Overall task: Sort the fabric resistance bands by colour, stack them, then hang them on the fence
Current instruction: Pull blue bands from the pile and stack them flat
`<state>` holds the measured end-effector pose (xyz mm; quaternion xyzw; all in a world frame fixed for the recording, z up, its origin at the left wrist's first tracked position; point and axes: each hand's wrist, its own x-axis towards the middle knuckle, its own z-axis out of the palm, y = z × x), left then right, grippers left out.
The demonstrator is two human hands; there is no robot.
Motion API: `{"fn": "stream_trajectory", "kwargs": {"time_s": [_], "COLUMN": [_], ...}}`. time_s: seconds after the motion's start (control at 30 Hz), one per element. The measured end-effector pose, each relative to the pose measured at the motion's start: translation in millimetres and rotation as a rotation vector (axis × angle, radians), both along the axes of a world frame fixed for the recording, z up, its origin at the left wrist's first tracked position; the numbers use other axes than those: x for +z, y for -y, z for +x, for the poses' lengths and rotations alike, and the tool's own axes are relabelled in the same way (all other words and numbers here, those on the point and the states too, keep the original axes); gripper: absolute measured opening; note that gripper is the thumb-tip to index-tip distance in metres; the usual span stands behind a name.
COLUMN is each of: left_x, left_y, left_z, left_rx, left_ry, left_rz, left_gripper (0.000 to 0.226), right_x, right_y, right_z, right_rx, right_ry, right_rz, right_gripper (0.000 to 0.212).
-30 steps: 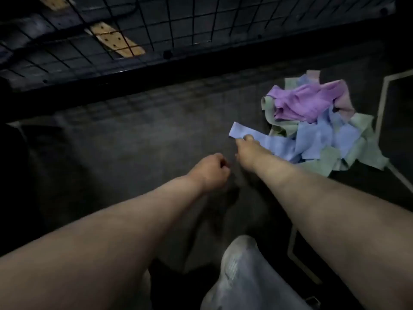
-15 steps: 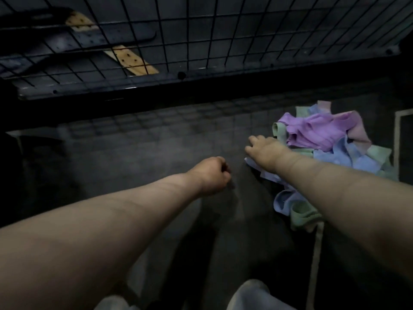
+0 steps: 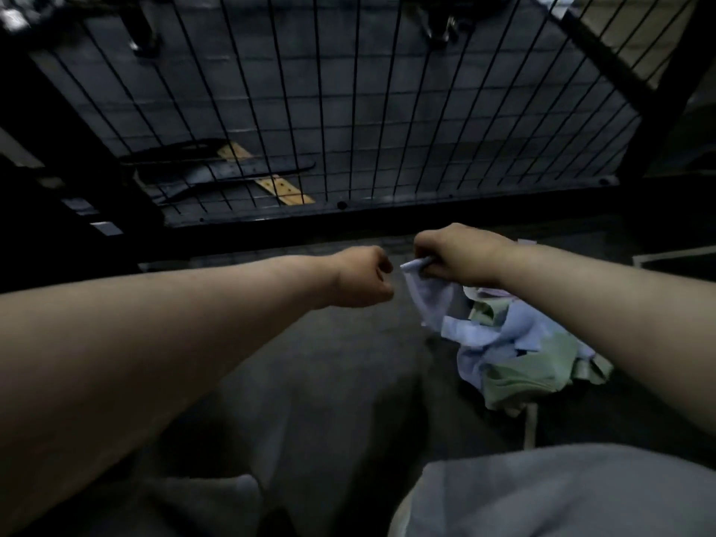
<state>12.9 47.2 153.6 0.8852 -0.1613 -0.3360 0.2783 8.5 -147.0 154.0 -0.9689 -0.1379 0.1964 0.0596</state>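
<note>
No legible text, label, brand or number in view. Blue band [image 3: 429,300] and pile [image 3: 515,370]: plain fabric, no readable print. Plank [image 3: 284,189] behind fence [image 3: 426,198]: dark dots only, no characters.

Both arms outstretched; left hand [image 3: 364,275] fisted, right hand [image 3: 461,257] gripping a blue band [image 3: 430,300]

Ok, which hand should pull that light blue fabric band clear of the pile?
Right, probably. The right hand grips one end of the light blue fabric band, directly above the heap of blue and green bands. The left hand is curled, empty, farther from the heap.
</note>
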Motion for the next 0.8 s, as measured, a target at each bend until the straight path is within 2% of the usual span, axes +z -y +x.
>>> {"fn": "stream_trajectory", "kwargs": {"time_s": [0.1, 0.23, 0.33, 0.43, 0.5, 0.57, 0.63, 0.7, 0.8], "left_x": [29.6, 58.3, 71.6, 83.6, 88.9, 96.3, 106.7, 115.0, 127.8], "left_y": [-7.4, -31.4, -64.8, -99.3, -118.9, -131.4, -138.3, -141.1, -142.8], "left_z": [-13.6, -26.8, -34.9, -40.7, -43.1, -41.8, -38.8, -32.6, -26.8], "left_rx": [0.005, 0.153, 0.328, 0.413, 0.473, 0.522, 0.546, 0.602, 0.738], "left_ry": [0.092, 0.101, 0.002, -0.074, -0.125, -0.174, -0.216, -0.246, -0.286], "left_rz": [-0.017, -0.206, -0.395, -0.513, -0.605, -0.693, -0.807, -0.933, -0.999], "left_gripper": [0.059, 0.041, 0.042, 0.023, 0.021, 0.023, 0.025, 0.026, 0.039], "right_x": [37.6, 76.7, 97.0, 113.2, 123.0, 133.1, 138.2, 135.7, 125.6], "right_y": [-14.2, -49.3, -82.4, -116.6, -141.9, -161.1, -173.5, -179.8, -181.7], "right_z": [-10.0, -13.2, -14.3, -17.9, -23.3, -27.8, -35.4, -49.3, -77.2], "right_rx": [-0.021, -0.120, -0.237, -0.351, -0.490, -0.651, -0.752, -0.730, -0.612], "right_ry": [0.067, 0.053, -0.031, -0.063, -0.151, -0.243, -0.320, -0.428, -0.501], "right_rz": [0.206, 0.488, 0.815, 0.949, 1.122, 1.308, 1.337, 1.288, 1.185], "right_gripper": [0.016, 0.022, 0.020, 0.013, 0.009, 0.020, 0.037, 0.052, 0.055]}}
